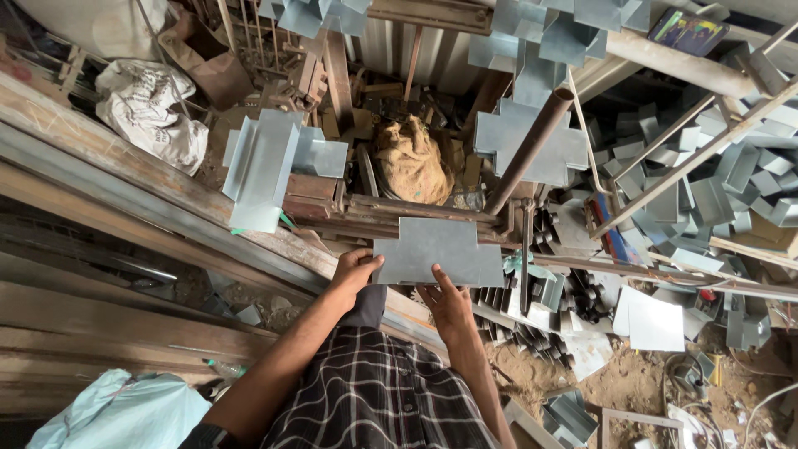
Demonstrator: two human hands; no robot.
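Note:
A flat cross-shaped sheet of grey metal (436, 249) lies on the rusty bending machine (391, 209) in front of me. My left hand (353, 270) grips its near left edge. My right hand (449, 303) holds its near edge from below, fingers spread under the sheet. Both my forearms reach up from a checked shirt at the bottom of the view.
A folded metal piece (264, 166) rests on the machine at left. More cut cross sheets (532, 137) hang above. A heap of bent metal boxes (731, 175) fills the right. A rusty lever pipe (528, 154) slants beside the sheet. Long beams (100, 191) run along the left.

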